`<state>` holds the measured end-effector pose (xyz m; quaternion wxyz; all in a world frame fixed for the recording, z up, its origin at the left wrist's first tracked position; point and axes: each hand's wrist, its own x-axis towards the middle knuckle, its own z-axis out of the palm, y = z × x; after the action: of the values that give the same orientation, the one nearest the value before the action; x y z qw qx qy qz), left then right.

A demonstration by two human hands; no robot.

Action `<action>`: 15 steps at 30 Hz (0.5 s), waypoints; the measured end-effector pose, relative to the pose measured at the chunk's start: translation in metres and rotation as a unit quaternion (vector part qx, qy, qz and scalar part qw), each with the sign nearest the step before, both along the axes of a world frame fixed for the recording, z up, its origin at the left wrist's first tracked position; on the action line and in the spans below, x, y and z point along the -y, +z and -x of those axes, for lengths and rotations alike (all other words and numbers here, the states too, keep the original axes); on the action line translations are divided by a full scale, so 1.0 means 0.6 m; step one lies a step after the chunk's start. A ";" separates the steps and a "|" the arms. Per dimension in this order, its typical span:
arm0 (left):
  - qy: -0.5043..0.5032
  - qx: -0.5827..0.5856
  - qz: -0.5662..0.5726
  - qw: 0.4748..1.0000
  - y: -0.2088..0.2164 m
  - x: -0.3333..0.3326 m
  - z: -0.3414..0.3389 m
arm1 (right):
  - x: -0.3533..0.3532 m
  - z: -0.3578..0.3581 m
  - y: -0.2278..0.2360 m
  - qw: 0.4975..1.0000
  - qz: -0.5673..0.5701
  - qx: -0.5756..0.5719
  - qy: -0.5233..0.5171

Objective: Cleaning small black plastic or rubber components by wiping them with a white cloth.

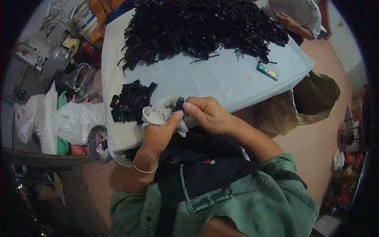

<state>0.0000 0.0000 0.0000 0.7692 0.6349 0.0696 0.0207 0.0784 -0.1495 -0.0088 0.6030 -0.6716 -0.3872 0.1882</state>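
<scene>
Small black piece (180,103) pinched between both hands at the near edge of a pale cloth-covered surface (221,79), large heap of black pieces (197,27) behind, smaller stack (128,102) left, left hand (158,132) thumb raised, gripping a grey rag (160,112), right hand (207,114) fingers curled closed, pinkish floor (316,146).

Green patterned sleeves (272,189), thin metal bangle (144,170) on left wrist
</scene>
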 end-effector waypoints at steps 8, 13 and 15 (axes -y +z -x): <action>0.032 -0.008 -0.093 0.995 0.008 0.010 0.005 | -0.006 0.007 0.002 0.999 0.053 0.004 0.000; 0.031 -0.005 -0.201 0.979 0.023 0.012 0.010 | -0.007 0.007 -0.010 0.999 0.003 -0.046 0.023; 0.014 -0.016 -0.173 0.985 0.025 0.007 0.010 | -0.006 0.009 -0.008 0.997 -0.017 -0.068 0.045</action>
<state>-0.0061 -0.0042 0.0150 0.6463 0.7575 0.0860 0.0336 0.0730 -0.1460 -0.0135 0.6301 -0.6290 -0.3783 0.2534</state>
